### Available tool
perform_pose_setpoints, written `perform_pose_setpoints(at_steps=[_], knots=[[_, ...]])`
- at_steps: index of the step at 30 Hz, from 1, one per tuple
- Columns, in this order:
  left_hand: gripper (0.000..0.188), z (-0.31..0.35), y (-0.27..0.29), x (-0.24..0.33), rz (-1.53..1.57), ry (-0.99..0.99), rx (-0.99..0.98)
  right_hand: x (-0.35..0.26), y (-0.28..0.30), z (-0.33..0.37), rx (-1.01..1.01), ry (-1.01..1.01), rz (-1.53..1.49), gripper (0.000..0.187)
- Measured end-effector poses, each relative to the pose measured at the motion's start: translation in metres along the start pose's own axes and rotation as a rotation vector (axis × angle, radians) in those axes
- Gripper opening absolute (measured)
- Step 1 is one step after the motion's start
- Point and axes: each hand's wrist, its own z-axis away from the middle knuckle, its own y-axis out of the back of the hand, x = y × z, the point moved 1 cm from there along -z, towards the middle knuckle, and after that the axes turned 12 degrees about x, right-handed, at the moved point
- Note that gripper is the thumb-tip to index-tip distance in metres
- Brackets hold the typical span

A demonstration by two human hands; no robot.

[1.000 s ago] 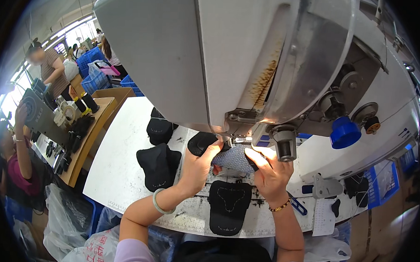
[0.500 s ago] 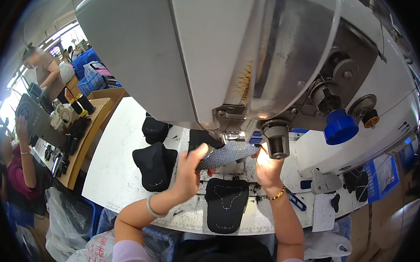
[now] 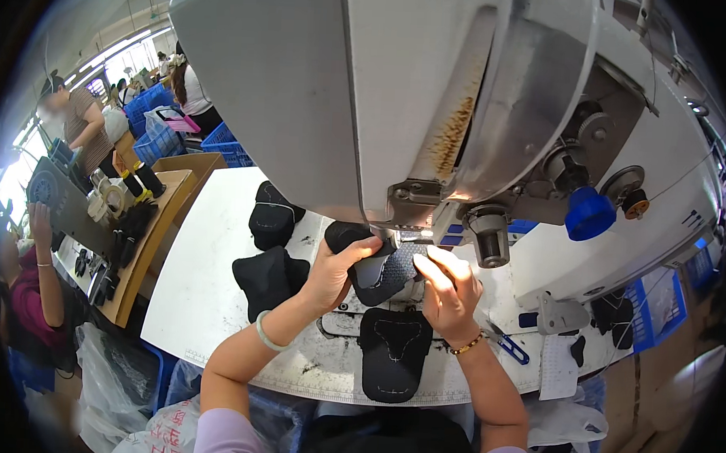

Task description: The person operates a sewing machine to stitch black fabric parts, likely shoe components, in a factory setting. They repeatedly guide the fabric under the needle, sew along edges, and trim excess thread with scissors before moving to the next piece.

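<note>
Under the head of a white sewing machine (image 3: 413,192), I hold a curved black fabric piece with a grey textured patch (image 3: 387,278). My left hand (image 3: 328,275) grips its left side, thumb on top and the other fingers partly hidden beneath. With fingertips closed on the right edge of the patch, my right hand (image 3: 451,297) holds the other side. Nearer to me lies a black fabric piece with white stitched outlines (image 3: 395,353), apart from both hands. Two more black pieces, a nearer one (image 3: 270,281) and a farther one (image 3: 273,216), rest left of my left hand.
Blue-handled snips (image 3: 510,346) lie right of my right wrist on the white tabletop (image 3: 206,301), which is scattered with dark lint. A blue thread knob (image 3: 589,216) juts from the machine. Co-workers sit and stand at left, near a bench (image 3: 147,257) with thread spools.
The held piece has turned and tilted, now showing its black underside edge and less grey patch. My right hand has moved left and nearer, its fingers coming into view on the patch.
</note>
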Motion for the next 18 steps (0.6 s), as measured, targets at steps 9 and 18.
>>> perform_pose_setpoints(at_steps=[9, 18], knots=[[0.015, 0.031, -0.023, -0.008, -0.03, -0.279, 0.127, 0.011, -0.002, 0.002, 0.083, -0.023, -0.072, 0.034], [0.017, 0.042, -0.034, -0.011, -0.118, -0.282, 0.248, 0.002, 0.007, -0.005, 0.016, -0.102, -0.32, 0.038]])
